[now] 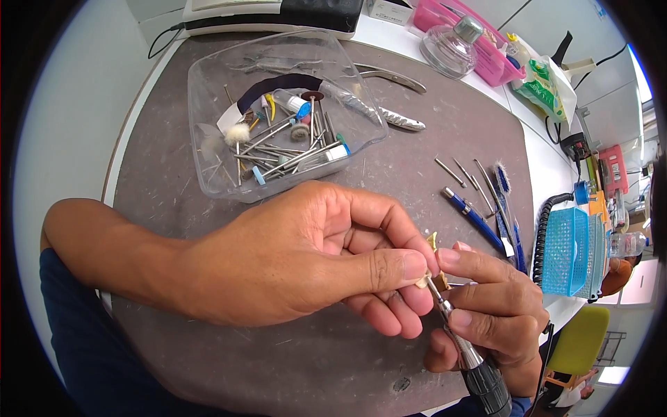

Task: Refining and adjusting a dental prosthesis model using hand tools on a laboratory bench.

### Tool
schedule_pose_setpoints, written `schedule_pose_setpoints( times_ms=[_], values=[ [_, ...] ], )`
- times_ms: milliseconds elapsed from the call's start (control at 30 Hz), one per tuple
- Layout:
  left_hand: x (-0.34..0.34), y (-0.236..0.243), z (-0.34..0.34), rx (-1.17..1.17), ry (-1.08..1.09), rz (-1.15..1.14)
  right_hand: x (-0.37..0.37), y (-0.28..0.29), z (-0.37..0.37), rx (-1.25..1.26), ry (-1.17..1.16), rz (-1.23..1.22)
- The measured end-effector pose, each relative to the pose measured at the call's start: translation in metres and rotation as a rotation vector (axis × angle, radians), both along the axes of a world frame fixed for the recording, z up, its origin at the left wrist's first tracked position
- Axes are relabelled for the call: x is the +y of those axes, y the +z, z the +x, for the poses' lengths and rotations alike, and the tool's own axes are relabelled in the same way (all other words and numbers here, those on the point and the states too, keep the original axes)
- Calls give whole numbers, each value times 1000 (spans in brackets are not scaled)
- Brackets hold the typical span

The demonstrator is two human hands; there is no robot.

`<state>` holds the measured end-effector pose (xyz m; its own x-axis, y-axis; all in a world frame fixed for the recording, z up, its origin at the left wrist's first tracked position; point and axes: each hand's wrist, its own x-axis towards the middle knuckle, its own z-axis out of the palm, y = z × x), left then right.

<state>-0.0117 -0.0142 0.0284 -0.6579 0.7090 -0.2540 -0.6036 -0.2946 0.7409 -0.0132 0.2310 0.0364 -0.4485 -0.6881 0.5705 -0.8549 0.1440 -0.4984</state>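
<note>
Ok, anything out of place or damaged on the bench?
Slightly: a few metal shafts lie loose on the mat, outside the clear box holding many similar ones. The mat also has a dark blemish near its lower edge.

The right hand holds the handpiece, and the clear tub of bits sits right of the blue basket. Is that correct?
Not quite: the head view shows the clear tub left of the blue basket. The right hand does hold the handpiece.
</note>
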Motion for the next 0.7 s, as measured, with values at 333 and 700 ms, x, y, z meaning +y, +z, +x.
schedule_pose_setpoints(
  times_ms=[333,700],
  values=[
    [0,0,0,-11,0,3,0,0,0,-2,3,5],
    [3,0,1,17,39,22,19,-3,-8,-167,-237,-254]
  ],
)
